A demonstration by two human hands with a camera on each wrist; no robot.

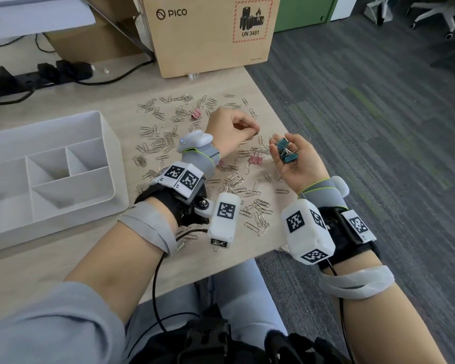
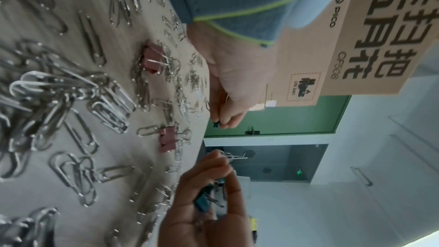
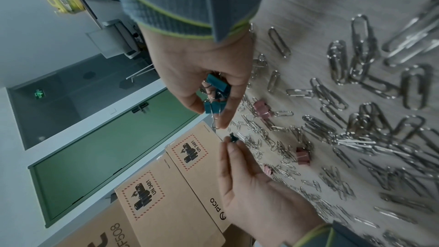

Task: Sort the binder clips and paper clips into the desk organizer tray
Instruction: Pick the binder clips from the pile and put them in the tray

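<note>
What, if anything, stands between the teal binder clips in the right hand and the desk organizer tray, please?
The left hand and its forearm lie between the right hand's teal binder clips and the desk organizer tray; nothing visible covers the tray's open top.

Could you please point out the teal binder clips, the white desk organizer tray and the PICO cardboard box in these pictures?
teal binder clips (image 1: 286,152): head view, on the clip bodies.
white desk organizer tray (image 1: 108,143): head view, on its right outer wall.
PICO cardboard box (image 1: 202,46): head view, on its plain front face.
</note>
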